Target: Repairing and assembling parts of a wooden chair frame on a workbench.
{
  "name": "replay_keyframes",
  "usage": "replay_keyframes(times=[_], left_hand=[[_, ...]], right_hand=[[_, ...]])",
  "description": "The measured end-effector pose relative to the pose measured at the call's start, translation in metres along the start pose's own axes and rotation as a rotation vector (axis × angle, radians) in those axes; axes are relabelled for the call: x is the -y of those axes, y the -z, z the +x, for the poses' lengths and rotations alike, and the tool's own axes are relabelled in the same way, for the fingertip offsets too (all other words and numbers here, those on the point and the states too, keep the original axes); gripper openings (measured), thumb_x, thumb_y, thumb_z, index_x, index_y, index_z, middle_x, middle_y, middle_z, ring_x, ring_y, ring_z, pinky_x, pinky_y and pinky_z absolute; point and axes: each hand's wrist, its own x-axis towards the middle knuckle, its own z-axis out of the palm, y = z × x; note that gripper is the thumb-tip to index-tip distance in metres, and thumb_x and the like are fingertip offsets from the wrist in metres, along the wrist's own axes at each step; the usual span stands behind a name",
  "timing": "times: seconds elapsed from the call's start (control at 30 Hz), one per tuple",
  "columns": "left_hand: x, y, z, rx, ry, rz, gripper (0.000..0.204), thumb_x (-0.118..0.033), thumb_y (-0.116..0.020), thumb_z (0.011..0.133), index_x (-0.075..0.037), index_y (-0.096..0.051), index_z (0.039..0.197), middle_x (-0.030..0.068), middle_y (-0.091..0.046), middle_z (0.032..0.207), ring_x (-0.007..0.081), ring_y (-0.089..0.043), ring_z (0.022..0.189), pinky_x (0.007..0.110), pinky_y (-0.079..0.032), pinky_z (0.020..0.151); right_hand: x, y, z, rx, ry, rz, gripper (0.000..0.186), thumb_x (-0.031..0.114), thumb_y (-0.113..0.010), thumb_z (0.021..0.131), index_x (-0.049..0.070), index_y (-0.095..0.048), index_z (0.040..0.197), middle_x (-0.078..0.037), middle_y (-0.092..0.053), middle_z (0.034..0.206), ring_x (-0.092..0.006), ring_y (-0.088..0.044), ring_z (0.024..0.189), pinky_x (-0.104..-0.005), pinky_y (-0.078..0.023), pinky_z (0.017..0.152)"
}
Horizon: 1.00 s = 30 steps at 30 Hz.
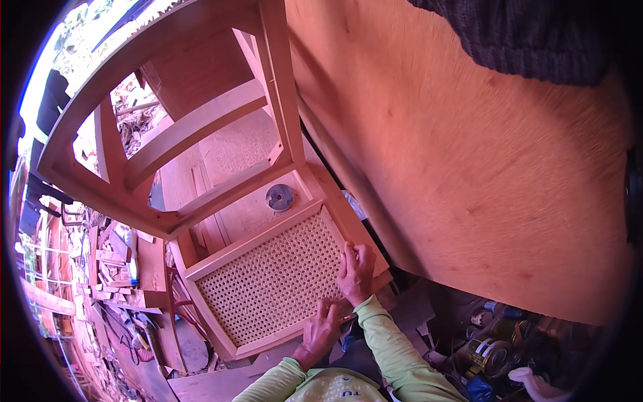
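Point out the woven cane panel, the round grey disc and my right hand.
Woven cane panel (268, 278): head view, middle of the weave.
Round grey disc (272, 199): head view, face beside its hole.
Right hand (359, 271): head view, back of the hand.

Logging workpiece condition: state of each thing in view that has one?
Chair frame: backrest openings unfilled
Cane panel: framed, lying across the seat, gap behind
Left hand: curled at panel's near edge, grip unclear
Right hand: curled at panel's right edge, grip unclear
Grey disc: lying flat
Wooden sheet: bare-looking
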Motion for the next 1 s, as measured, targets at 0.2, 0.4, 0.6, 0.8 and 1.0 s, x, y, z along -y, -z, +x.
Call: replay_keyframes(times=[0.2,0.4,0.6,0.8,1.0], left_hand=[[0.0,0.001,0.002,-0.006,0.002,-0.013,0.034,-0.007,-0.071,0.09,-0.009,-0.064,0.123,0.0151,-0.058,0.121,0.0389,-0.072,0.078,0.052,-0.058,0.058],[-0.003,0.004,0.007,-0.01,0.008,-0.034,0.032,-0.007,-0.071,0.09,-0.009,-0.064,0.121,0.0157,-0.059,0.121,0.04,-0.072,0.079,0.052,-0.058,0.058],[0.004,0.001,0.004,-0.024,-0.033,0.027,0.039,-0.015,-0.08,0.088,-0.006,-0.062,0.122,0.0152,-0.059,0.123,0.0392,-0.072,0.072,0.051,-0.059,0.058],[-0.002,0.001,0.0,-0.009,-0.009,-0.009,0.03,-0.01,-0.073,0.092,-0.01,-0.063,0.121,0.0165,-0.06,0.122,0.0417,-0.072,0.082,0.054,-0.057,0.058],[0.002,-0.002,0.002,0.041,0.005,-0.018,0.034,-0.007,-0.072,0.092,-0.011,-0.063,0.125,0.0184,-0.059,0.122,0.0445,-0.072,0.086,0.056,-0.057,0.06]], right_hand=[[0.0,0.0,0.002,0.024,-0.024,0.013,0.036,0.01,-0.07,0.097,0.0,-0.063,0.13,-0.014,-0.057,0.11,-0.0331,-0.059,0.105,-0.0501,-0.045,0.088],[0.0,-0.001,0.007,-0.034,-0.01,0.006,0.036,0.01,-0.07,0.097,0.0,-0.062,0.131,-0.015,-0.058,0.111,-0.0336,-0.059,0.104,-0.0502,-0.045,0.087],[0.004,0.001,0.007,0.008,-0.039,0.016,0.035,0.008,-0.07,0.097,0.0,-0.064,0.131,-0.015,-0.057,0.107,-0.0353,-0.058,0.101,-0.05,-0.045,0.084],[0.003,0.004,0.002,0.002,-0.025,-0.003,0.034,0.007,-0.071,0.097,-0.002,-0.065,0.129,-0.015,-0.056,0.107,-0.0343,-0.059,0.101,-0.0496,-0.045,0.084],[-0.002,-0.003,0.002,-0.024,0.0,-0.025,0.042,0.004,-0.071,0.085,-0.001,-0.061,0.125,-0.015,-0.057,0.108,-0.0352,-0.059,0.103,-0.0506,-0.046,0.086]])
